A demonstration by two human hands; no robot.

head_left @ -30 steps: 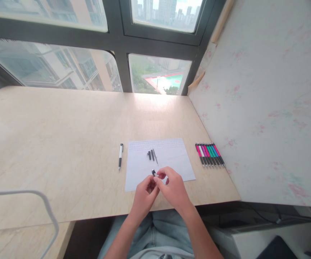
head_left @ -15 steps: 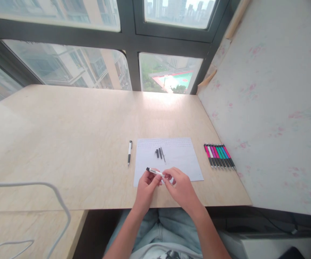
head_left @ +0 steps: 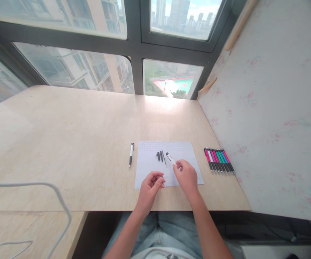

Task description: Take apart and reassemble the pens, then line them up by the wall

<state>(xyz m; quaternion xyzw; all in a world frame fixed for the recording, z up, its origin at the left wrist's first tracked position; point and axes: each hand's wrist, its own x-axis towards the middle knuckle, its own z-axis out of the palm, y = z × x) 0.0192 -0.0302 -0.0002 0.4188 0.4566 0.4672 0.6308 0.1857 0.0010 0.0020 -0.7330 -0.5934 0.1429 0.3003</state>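
Note:
My right hand is closed on the lower end of a white pen barrel with a black top, slanted above the sheet of paper. My left hand is at the paper's near edge, apart from the barrel. Its fingers are curled in towards the thumb; whatever they may pinch is too small to make out. Beyond the hands, small black pen parts, a black tube-like piece and a thin dark pen refill lie side by side on the paper.
Left of the paper lies a whole white pen with a black grip. A row of several coloured pens lies at the right, near the papered wall. A pale cable loops at the left, and windows line the back.
The hands have parted. My right hand has taken the white barrel forward and right, out of my left hand, which stays near the paper's front edge. The view has shifted slightly.

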